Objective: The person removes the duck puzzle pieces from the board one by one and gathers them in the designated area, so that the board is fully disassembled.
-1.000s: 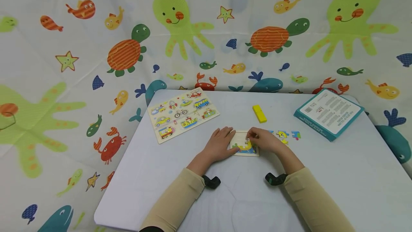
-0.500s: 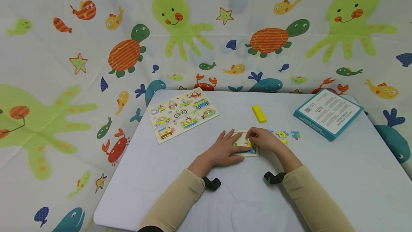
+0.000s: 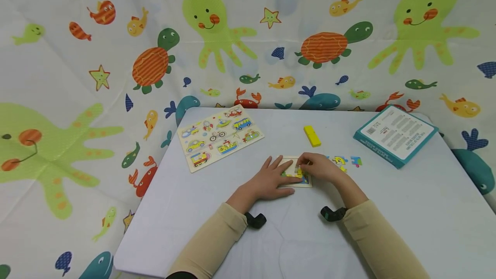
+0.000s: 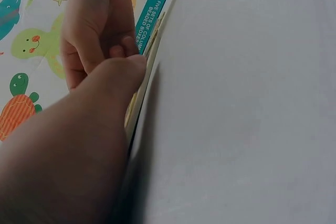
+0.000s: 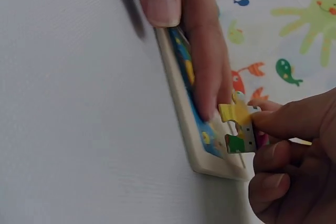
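A small wooden puzzle tray [image 3: 286,184] lies between the hands, partly filled with blue and yellow pieces. My left hand [image 3: 267,182] rests on its left part with spread fingers. In the right wrist view, my right hand [image 5: 294,150] pinches a yellow, green and white puzzle piece [image 5: 239,142] between thumb and fingers, held over the end of the tray [image 5: 184,129]. The left hand's fingers [image 5: 207,61] lie on the blue part there. In the left wrist view, the left hand [image 4: 89,108] hides most of the tray.
Several loose pieces [image 3: 356,161] lie right of the right hand. Behind them are a yellow block [image 3: 312,136] and a teal-edged box [image 3: 396,136]. A larger vehicle puzzle board [image 3: 220,137] lies at the back left. A patterned cloth [image 3: 248,55] hangs behind the table.
My left hand has shifted slightly, from the tray's left edge to fingers laid across its lower part. The right hand stays almost in place over the tray's right side.
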### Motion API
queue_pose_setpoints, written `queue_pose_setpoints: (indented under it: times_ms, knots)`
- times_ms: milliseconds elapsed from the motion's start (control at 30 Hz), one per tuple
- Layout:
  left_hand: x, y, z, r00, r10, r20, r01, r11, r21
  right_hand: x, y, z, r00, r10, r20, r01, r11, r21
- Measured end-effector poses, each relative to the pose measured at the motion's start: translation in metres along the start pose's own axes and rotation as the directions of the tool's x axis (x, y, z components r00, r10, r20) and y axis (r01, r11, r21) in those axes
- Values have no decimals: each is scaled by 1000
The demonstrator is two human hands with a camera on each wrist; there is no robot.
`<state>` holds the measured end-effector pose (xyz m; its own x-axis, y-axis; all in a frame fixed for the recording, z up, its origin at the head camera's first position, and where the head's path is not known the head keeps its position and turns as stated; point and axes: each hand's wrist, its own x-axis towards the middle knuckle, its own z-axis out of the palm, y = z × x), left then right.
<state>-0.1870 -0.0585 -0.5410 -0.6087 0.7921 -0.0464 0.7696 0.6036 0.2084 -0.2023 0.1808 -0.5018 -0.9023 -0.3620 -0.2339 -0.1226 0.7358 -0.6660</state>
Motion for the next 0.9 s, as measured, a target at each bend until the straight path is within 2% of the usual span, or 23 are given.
queue_pose_setpoints:
  times_ms: [267,533,733,900]
  knots:
    - [0,-2,4,1000,-3,-10,2,1000,-4,-11,-2,-14,998,8,-54,-7,1000,10]
    - [0,-5,7,999,-6,-44,6,1000,-11,-24,20,-34,997,53,-63,-50,998,40]
    - [2,-9,13,992,-74,-99,70,996,-49,-39,41,-50,993,95,-74,-91,994,53]
    - [3,-7,13,984,-134,-115,127,989,-70,-53,57,-60,990,118,-79,-114,992,53]
